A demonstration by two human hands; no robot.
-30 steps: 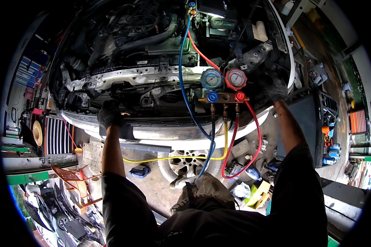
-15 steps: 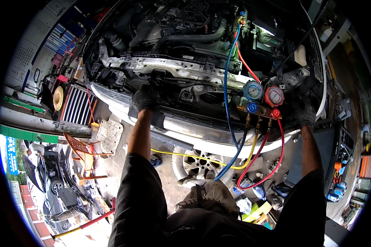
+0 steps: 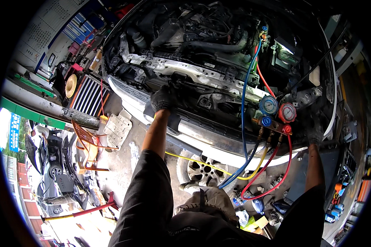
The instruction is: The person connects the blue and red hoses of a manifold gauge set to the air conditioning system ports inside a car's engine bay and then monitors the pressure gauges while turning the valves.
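In front of me is a car's engine bay point(image 3: 202, 37) with its front end stripped to a bare silver crossbar point(image 3: 169, 65). My left hand point(image 3: 162, 99), in a dark glove, is at the front, just below that bar. Its fingers are curled against dark parts, and what they grip is hidden. My right hand point(image 3: 316, 131), gloved too, reaches into shadow by the car's right front corner; its fingers blend into the dark. Between the hands, nearer the right, hangs a manifold gauge set with a blue gauge point(image 3: 268, 105) and a red gauge point(image 3: 287, 112).
Blue point(image 3: 243, 111), red point(image 3: 290, 160) and yellow point(image 3: 202, 163) hoses run from the gauges. The white bumper edge point(image 3: 134, 98) crosses before me. A loose wheel point(image 3: 206, 169) lies on the floor. An orange chair point(image 3: 88, 144) and a striped grille-like panel point(image 3: 90, 95) stand at left.
The view has turned, so the car and gauges appear farther right and slightly lower. Both hands keep about the same places on the car.
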